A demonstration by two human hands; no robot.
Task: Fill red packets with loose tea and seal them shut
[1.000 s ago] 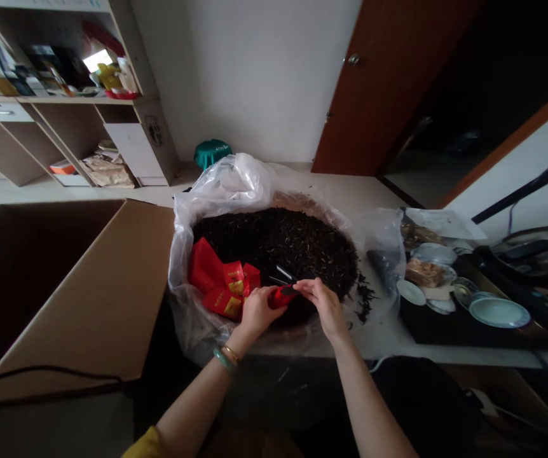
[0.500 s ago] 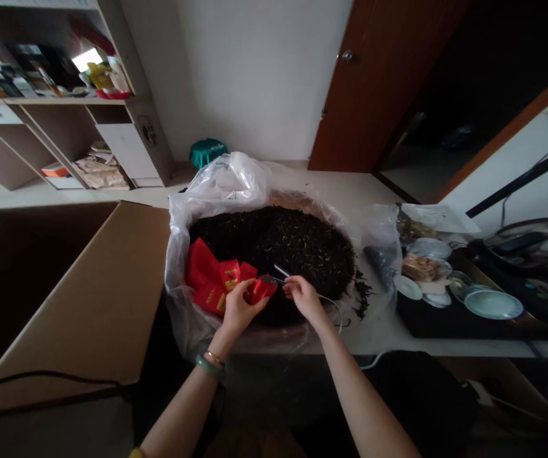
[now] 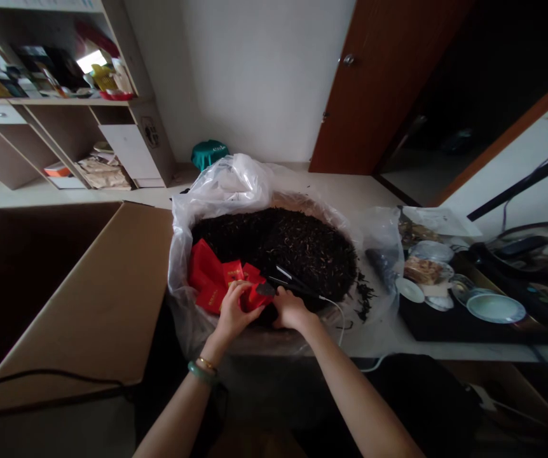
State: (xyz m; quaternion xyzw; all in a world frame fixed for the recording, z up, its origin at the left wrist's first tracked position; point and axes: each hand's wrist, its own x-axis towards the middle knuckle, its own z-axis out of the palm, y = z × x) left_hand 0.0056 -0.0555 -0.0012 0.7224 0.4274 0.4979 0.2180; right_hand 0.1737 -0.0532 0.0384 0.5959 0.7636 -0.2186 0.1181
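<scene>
My left hand is closed around the side of a small red packet, thumb in front and fingers behind. The packet's right end looks dark, like an open mouth or dark leaves in it. Just right of that end, my right hand is low over the dark dried leaves, which look like tea. Its fingers are curled; what they hold is hidden. Beyond it, a black flat-iron-like clamp with a pale plate and a white cord lies on the leaves. Several red packets lie to the left.
A clear plastic bag lines the leaf heap. A large cardboard box stands open at left. Dishes, including a pale bowl, sit on a black tray at right. Loose leaves are spilled beside the bag.
My right hand moved left and down from the packet's end to the leaves near the clamp. My left hand moved left with the packet, whose dark end now faces right. The white cord has come into view.
</scene>
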